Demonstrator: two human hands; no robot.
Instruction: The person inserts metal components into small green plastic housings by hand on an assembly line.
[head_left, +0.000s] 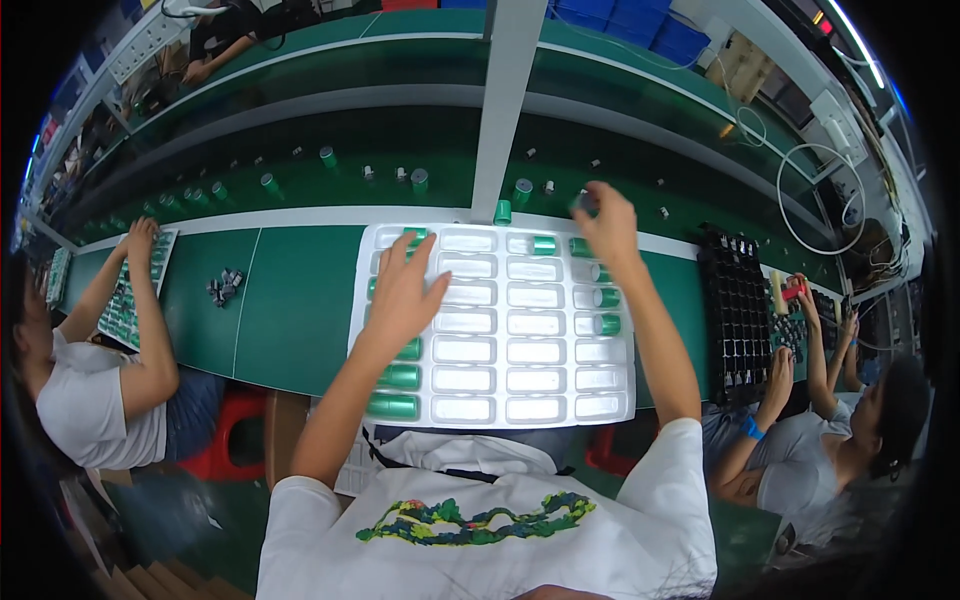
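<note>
A white plastic tray (pixel 535 380) with rows of oblong compartments lies before me. Green cylinders (pixel 398 376) lie in its left column, others (pixel 607 325) in its right column, and one (pixel 543 245) near the far edge. My left hand (pixel 402 290) is over the left column, fingers apart and thumb spread, partly hiding the cylinders there. A green cylinder (pixel 415 236) shows by its fingertips. Beyond the tray's far right corner, my right hand (pixel 611 225) pinches a small cylinder (pixel 584 205), its dark grey end visible. Another green cylinder (pixel 503 212) stands just past the tray.
A white post (pixel 505 110) rises behind the tray. More cylinders (pixel 268 183) and small white parts (pixel 368 173) stand along the dark green strip behind. Grey parts (pixel 225 287) are heaped at left. A black gridded tray (pixel 735 310) lies at right. Co-workers sit on both sides.
</note>
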